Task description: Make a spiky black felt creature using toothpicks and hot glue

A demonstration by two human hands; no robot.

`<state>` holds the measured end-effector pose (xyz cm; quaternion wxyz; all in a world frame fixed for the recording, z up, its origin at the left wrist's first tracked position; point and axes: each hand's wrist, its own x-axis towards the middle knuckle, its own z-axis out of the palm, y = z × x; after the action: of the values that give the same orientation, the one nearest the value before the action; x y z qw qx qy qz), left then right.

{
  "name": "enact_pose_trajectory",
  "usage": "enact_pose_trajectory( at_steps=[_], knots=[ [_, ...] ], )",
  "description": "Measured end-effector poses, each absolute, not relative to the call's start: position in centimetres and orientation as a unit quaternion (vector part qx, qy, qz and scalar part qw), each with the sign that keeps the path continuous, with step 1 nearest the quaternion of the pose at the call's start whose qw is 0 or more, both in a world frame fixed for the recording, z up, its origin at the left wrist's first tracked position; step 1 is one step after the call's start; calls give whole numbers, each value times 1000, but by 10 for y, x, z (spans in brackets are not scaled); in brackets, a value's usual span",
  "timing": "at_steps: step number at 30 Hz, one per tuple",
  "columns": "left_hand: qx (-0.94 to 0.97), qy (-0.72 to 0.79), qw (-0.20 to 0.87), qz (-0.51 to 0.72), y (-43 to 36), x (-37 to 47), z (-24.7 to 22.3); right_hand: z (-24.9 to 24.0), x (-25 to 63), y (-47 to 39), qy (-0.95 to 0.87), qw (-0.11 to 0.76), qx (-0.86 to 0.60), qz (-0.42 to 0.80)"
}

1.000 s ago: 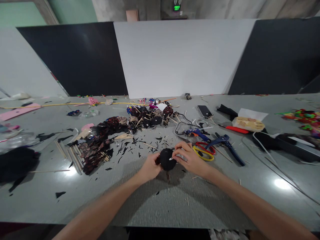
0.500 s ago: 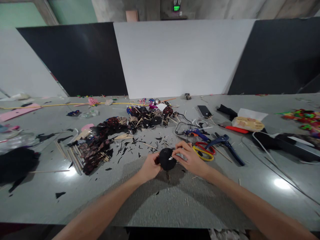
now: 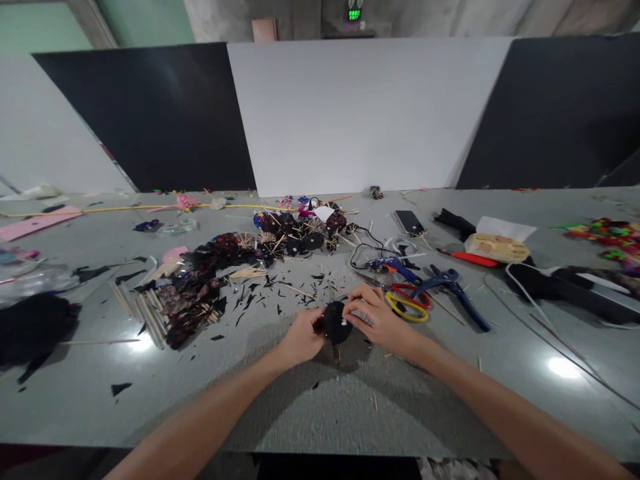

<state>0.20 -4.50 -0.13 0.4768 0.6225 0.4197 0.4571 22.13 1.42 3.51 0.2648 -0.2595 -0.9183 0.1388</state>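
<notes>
A round black disc (image 3: pixel 336 325), fabric-like, is held just above the table by its left edge in my left hand (image 3: pixel 304 339). The fingers are wrapped behind it and partly hidden. My right hand (image 3: pixel 375 319) has thumb and forefinger pinched together at the disc's face, touching a small white bit (image 3: pixel 344 323) near its centre. Whether anything is between those fingertips I cannot make out. Just beyond the right hand lie scissors with red and yellow handles (image 3: pixel 407 317). Similar black discs (image 3: pixel 313 241) with pale centres lie in the pile farther back.
Blue pliers (image 3: pixel 447 287), a blue glue gun (image 3: pixel 395 267), a phone (image 3: pixel 409 222) and an orange-red cutter (image 3: pixel 474 259) lie at right. Black scraps (image 3: pixel 245 300), dark fabric pieces (image 3: pixel 187 303) and wooden sticks (image 3: pixel 150 320) spread at left. A tissue pack (image 3: pixel 495 247) sits farther right.
The disc has shifted slightly to the right and turned a little, with my left hand following. My right fingertips stay at its centre.
</notes>
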Motion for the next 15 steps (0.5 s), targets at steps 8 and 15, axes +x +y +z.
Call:
enact_pose_trajectory(
  at_steps=[8,15],
  knots=[
    [671,432,410,442,-47,1,6,37,221,13,-917,260,-262,154],
    [695,426,381,437,-46,0,10,37,219,10,-914,260,-269,155]
  ],
)
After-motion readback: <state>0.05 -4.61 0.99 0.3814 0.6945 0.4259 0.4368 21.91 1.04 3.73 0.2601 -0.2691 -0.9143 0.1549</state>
